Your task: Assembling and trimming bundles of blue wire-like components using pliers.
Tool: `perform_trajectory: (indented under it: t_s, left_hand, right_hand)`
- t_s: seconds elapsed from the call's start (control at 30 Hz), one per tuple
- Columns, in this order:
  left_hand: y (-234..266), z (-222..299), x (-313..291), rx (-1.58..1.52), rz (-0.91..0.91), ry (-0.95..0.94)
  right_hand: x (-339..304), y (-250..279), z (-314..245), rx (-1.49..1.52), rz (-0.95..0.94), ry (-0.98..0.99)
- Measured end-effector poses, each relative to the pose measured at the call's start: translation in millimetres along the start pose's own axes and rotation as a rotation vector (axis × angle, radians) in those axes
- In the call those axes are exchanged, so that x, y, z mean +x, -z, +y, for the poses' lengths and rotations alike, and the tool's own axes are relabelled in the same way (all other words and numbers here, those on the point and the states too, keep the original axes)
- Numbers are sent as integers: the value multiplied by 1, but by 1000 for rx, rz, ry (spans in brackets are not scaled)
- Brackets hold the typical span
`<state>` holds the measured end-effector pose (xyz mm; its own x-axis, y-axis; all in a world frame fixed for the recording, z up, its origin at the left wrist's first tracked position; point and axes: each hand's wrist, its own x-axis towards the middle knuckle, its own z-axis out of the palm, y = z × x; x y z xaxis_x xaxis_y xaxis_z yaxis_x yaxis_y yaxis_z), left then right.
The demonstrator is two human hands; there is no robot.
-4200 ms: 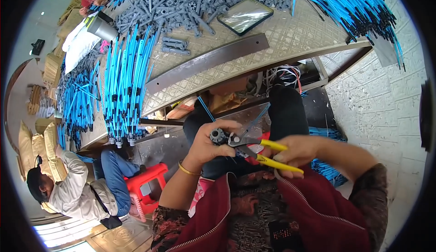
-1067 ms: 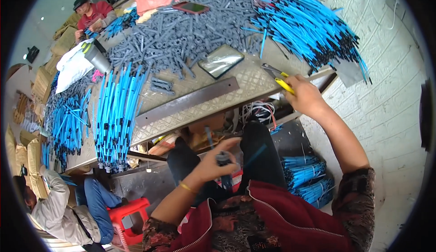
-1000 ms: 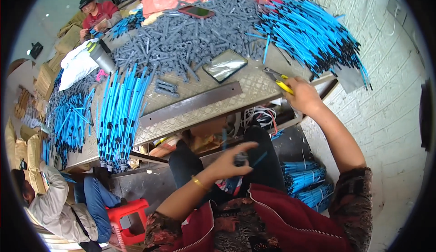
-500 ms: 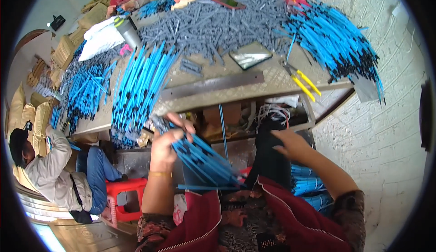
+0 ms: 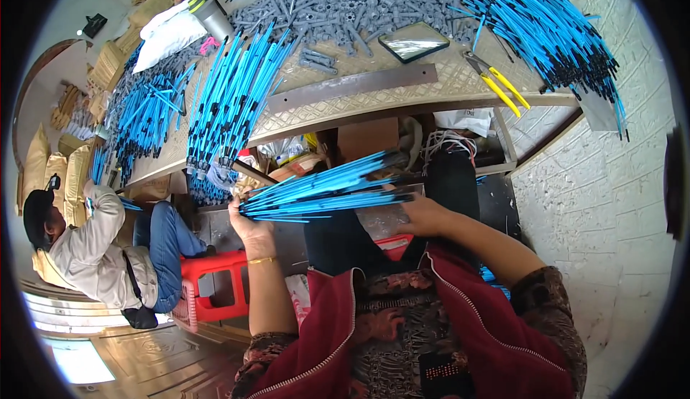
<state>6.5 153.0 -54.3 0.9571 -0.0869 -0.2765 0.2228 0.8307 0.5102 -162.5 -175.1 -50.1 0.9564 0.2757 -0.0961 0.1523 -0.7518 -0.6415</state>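
Note:
A fanned bundle of thin blue rods with black ends (image 5: pixel 323 190) lies crosswise in front of me, above my lap. My left hand (image 5: pixel 251 225) is closed round its left end, where the rods come together. At the right, the black tips spread apart. My right hand (image 5: pixel 425 216) is at the lower black tips, its thumb apart below them and its other fingers partly hidden. It does not appear to grip the rods.
The table ahead holds a heap of grey plastic parts (image 5: pixel 323 11), piles of blue rods (image 5: pixel 237 90) (image 5: pixel 546 36), a metal strip (image 5: pixel 352 88), a glass plate (image 5: pixel 415 42) and yellow-handled pliers (image 5: pixel 496 86). A seated co-worker (image 5: pixel 108 248) is at left beside a red stool (image 5: pixel 215 284).
The bundle has swung up from slanting down toward my lap to lying nearly level. My right hand has moved left and slightly down to its black tips. The view has shifted down.

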Motion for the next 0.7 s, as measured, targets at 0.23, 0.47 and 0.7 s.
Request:
perform_trajectory:
  t_s: [0.23,0.47,0.7]
  left_hand:
    - [-39,-61,-35,-83,-61,255]
    - [-34,-91,-74,434,-25,120]
    - [-94,-26,-115,671,-507,346]
  right_hand:
    - [34,10,-64,776,452,437]
    - [27,48,-79,547,205,387]
    - [13,74,-86,692,-272,250]
